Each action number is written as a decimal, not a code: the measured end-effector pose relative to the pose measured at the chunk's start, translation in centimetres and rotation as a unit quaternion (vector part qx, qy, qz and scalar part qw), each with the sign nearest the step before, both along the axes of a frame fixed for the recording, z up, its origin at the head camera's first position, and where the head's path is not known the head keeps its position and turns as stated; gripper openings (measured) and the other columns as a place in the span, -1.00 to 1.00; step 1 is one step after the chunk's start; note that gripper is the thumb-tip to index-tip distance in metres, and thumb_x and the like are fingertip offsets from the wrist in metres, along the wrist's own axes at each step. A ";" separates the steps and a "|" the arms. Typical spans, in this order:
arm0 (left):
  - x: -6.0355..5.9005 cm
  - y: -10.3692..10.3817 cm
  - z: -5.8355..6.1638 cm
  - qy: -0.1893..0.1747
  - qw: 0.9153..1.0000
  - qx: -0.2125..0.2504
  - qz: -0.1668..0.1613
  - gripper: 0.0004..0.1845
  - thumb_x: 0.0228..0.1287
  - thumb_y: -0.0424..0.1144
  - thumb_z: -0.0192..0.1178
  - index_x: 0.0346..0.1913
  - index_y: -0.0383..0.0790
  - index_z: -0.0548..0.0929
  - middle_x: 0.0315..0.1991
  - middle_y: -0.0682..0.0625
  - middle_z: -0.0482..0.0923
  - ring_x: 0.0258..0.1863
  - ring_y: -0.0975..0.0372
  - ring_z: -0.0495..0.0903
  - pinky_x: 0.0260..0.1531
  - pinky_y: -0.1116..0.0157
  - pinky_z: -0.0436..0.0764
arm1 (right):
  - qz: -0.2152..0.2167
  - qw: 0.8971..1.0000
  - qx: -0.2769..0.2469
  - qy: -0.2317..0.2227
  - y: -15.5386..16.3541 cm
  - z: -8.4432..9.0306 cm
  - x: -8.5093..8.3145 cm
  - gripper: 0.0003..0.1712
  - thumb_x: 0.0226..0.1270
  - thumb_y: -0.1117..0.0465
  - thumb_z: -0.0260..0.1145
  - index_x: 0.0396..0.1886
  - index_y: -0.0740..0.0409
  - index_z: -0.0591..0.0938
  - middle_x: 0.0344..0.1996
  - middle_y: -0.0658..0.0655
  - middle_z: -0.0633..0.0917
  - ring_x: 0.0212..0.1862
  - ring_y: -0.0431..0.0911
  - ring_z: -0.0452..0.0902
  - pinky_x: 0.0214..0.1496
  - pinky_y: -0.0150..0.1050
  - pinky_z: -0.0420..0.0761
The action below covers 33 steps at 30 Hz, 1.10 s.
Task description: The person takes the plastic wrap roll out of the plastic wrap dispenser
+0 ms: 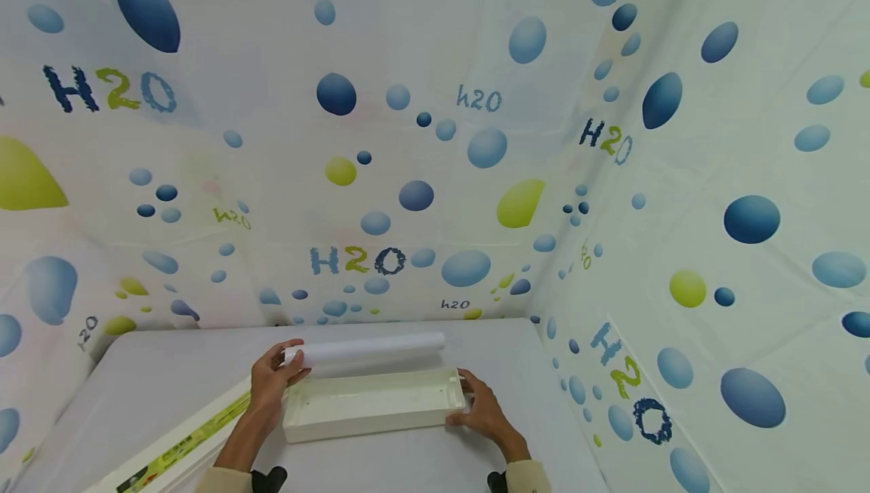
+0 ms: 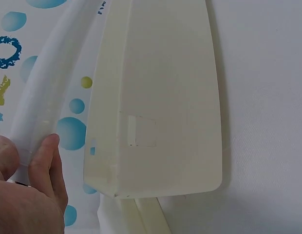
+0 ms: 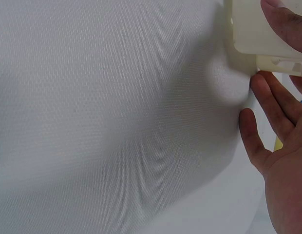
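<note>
- One cream plastic tray (image 1: pixel 372 405), long, shallow and rectangular, lies open side up on the grey bench (image 1: pixel 170 380), near its front edge and between the two hands.
- One white roll (image 1: pixel 370 350), a long smooth tube, lies just behind the tray and parallel to its far wall.
- One long flat box (image 1: pixel 178 444) with a green and yellow printed strip lies slanted at the bench's left front; whether it touches the tray cannot be told.
- The left hand (image 1: pixel 272 381) reaches forward, its fingers (image 2: pixel 44 163) and thumb curled round the roll's left end, gripping it.
- The right hand (image 1: pixel 481 406) sits at the tray's right end, thumb on the rim and fingers (image 3: pixel 268 105) nearly straight under the corner, holding it.
</note>
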State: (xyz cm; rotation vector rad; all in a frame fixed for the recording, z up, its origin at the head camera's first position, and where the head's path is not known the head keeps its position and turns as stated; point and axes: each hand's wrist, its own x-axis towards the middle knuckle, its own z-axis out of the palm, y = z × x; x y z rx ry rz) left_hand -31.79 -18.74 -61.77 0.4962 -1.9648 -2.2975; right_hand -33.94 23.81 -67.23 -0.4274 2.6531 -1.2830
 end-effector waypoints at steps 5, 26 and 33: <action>-0.3 0.0 -0.3 -0.011 1.000 -0.004 0.004 -0.50 0.62 -0.36 0.24 0.48 -0.47 0.45 0.10 -0.02 0.58 -0.13 0.39 0.73 -0.03 0.38 0.82 | -0.002 1.000 -0.005 -0.002 0.0 0.2 0.1 0.15 0.05 0.10 0.81 0.60 0.20 0.43 0.35 0.37 0.70 0.35 0.34 0.62 0.42 0.50 0.51; -1.8 0.3 -0.7 -0.026 0.999 -0.029 -0.005 -0.49 0.66 -0.31 0.21 0.50 -0.45 0.44 0.23 -0.20 0.52 -0.12 0.42 0.73 -0.06 0.44 0.80 | 0.003 1.000 0.001 0.015 -0.1 0.3 0.3 0.13 0.06 0.04 0.80 0.59 0.18 0.45 0.33 0.36 0.72 0.33 0.34 0.63 0.37 0.53 0.52; -2.3 0.4 -1.1 -0.038 0.998 -0.039 -0.012 -0.49 0.67 -0.31 0.18 0.53 -0.44 0.42 0.41 -0.35 0.40 -0.17 0.44 0.74 -0.08 0.48 0.79 | -0.003 1.000 -0.006 -0.003 -0.2 0.3 0.2 0.14 0.02 0.14 0.81 0.59 0.19 0.44 0.36 0.36 0.70 0.37 0.36 0.61 0.43 0.54 0.47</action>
